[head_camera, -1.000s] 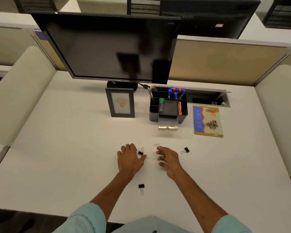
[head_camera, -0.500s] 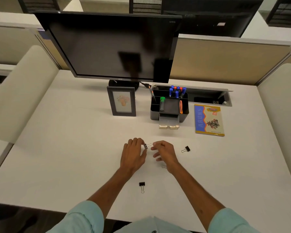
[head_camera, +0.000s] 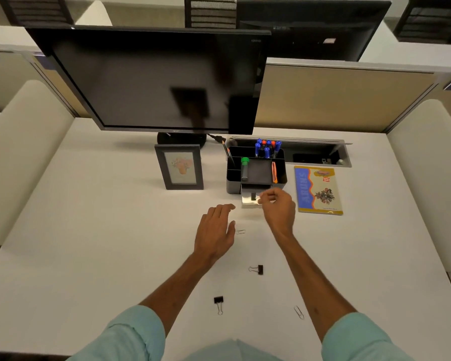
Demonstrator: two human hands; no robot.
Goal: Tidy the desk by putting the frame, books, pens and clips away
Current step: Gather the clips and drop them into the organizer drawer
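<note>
My right hand (head_camera: 279, 208) is over the small open drawer (head_camera: 249, 201) at the front of the black desk organiser (head_camera: 231, 178), its fingertips pinching a black binder clip (head_camera: 253, 196). My left hand (head_camera: 216, 230) hovers flat and open over the desk beside a silver paper clip (head_camera: 240, 232). Two more black binder clips (head_camera: 257, 269) (head_camera: 218, 300) and another paper clip (head_camera: 299, 312) lie nearer me. A dark picture frame (head_camera: 179, 166) stands left of the organiser. Blue and orange pens (head_camera: 267, 148) stand in its back compartment. A blue and yellow book (head_camera: 318, 190) lies flat to its right.
A large black monitor (head_camera: 154, 79) stands behind the frame on the white desk (head_camera: 102, 243). An open cable tray (head_camera: 315, 155) is sunk into the desk behind the book. Padded partitions close off both sides and a tan panel (head_camera: 344, 97) the back.
My right hand has lifted a binder clip from between my hands and carried it forward to the organiser's drawer. My left hand has opened and stayed near the paper clip.
</note>
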